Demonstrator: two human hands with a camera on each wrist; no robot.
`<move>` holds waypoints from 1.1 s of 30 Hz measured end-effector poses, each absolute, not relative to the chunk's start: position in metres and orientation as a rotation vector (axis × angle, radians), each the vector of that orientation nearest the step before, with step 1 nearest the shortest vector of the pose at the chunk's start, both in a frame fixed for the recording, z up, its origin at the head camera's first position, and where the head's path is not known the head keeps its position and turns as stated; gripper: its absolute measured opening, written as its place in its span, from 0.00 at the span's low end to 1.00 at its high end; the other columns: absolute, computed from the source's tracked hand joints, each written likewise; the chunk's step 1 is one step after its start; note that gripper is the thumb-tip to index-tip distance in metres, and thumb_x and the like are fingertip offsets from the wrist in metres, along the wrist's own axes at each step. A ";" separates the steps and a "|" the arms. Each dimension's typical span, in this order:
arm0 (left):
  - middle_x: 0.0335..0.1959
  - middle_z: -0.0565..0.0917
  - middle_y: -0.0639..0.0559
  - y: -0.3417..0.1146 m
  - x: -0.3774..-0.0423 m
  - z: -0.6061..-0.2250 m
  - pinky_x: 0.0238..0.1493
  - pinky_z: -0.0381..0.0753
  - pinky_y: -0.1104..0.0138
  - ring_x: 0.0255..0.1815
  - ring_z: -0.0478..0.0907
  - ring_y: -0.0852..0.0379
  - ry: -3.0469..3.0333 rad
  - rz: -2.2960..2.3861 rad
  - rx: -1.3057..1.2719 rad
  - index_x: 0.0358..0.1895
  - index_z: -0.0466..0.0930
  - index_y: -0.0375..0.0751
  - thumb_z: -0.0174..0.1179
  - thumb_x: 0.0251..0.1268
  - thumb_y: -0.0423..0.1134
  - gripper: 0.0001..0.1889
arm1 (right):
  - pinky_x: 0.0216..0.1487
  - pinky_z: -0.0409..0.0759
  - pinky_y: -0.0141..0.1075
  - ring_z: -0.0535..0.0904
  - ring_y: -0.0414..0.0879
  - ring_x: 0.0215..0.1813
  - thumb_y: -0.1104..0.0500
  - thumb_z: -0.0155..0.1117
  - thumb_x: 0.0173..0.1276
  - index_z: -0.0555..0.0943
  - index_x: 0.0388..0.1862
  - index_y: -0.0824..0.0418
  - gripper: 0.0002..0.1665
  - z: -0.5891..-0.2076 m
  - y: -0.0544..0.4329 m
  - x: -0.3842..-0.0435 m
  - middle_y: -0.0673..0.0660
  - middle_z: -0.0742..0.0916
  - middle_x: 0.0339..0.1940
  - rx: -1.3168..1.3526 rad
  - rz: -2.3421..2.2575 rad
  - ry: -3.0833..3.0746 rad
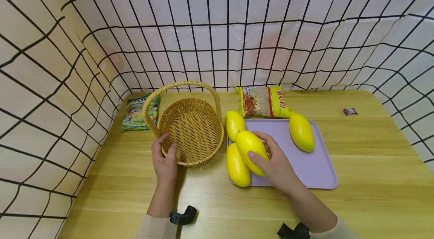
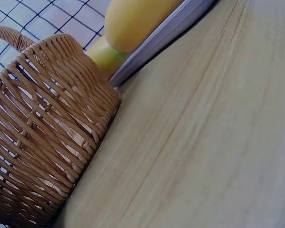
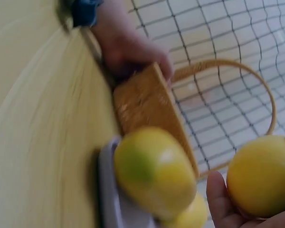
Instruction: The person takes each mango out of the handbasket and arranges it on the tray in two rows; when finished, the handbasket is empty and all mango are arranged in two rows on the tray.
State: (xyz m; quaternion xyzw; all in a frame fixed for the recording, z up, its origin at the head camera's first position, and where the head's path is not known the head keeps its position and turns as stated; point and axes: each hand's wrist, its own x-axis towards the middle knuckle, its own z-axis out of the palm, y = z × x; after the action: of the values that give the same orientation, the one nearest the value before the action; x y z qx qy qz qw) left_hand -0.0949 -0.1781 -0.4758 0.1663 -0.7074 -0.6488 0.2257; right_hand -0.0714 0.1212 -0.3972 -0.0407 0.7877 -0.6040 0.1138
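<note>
A yellow mango (image 1: 250, 151) is in my right hand (image 1: 276, 163), with the thumb across its near side and the fingers behind it. In the head view it overlaps two more mangoes at the tray's left side, a nearer one (image 1: 238, 166) and a farther one (image 1: 234, 124). My left hand (image 1: 165, 162) grips the near left rim of a round wicker basket (image 1: 193, 130), whose arched handle stands up and whose woven floor is bare. The right wrist view shows the held mango (image 3: 263, 175) lifted, beside the mango with a green patch (image 3: 149, 168) on the tray.
The lilac tray (image 1: 298, 171) lies right of the basket. Another mango (image 1: 301, 133) rests at its far right. Behind it is a yellow food packet (image 1: 259, 101); a green packet (image 1: 139, 114) lies left of the basket. A small purple wrapper (image 1: 350, 111) sits far right. Grid-patterned walls enclose the table.
</note>
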 end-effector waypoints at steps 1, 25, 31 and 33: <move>0.68 0.69 0.41 -0.178 -0.095 -0.476 0.75 0.58 0.49 0.74 0.62 0.48 -1.946 -1.789 0.455 0.62 0.76 0.33 0.58 0.67 0.29 0.20 | 0.49 0.78 0.36 0.78 0.48 0.50 0.53 0.61 0.75 0.64 0.76 0.52 0.33 -0.399 0.126 -0.072 0.64 0.80 0.61 -0.103 -1.774 2.304; 0.68 0.69 0.41 -0.179 -0.096 -0.478 0.74 0.59 0.51 0.74 0.63 0.48 -1.954 -1.783 0.446 0.62 0.77 0.36 0.56 0.67 0.29 0.19 | 0.43 0.79 0.30 0.78 0.38 0.47 0.45 0.60 0.76 0.58 0.81 0.57 0.42 -0.429 0.233 -0.059 0.70 0.81 0.63 0.069 -1.350 2.532; 0.70 0.67 0.42 -0.178 -0.094 -0.476 0.71 0.61 0.51 0.74 0.63 0.47 -1.942 -1.815 0.444 0.63 0.75 0.34 0.55 0.69 0.29 0.20 | 0.41 0.80 0.32 0.78 0.41 0.48 0.44 0.58 0.78 0.54 0.83 0.55 0.43 -0.436 0.251 -0.057 0.70 0.80 0.61 0.056 -1.279 2.522; 0.70 0.67 0.42 -0.178 -0.094 -0.477 0.71 0.61 0.50 0.74 0.62 0.47 -1.944 -1.812 0.440 0.63 0.75 0.33 0.55 0.70 0.29 0.20 | 0.39 0.79 0.33 0.77 0.44 0.47 0.43 0.59 0.77 0.56 0.82 0.54 0.42 -0.436 0.255 -0.058 0.67 0.81 0.58 0.048 -1.235 2.555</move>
State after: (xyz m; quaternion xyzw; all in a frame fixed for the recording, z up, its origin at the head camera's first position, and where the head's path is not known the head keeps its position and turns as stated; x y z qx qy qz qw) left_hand -0.0944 -0.1785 -0.4769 0.1593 -0.7035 -0.6560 0.2221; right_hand -0.0579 0.2545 -0.4362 0.0166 0.8899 -0.4302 0.1509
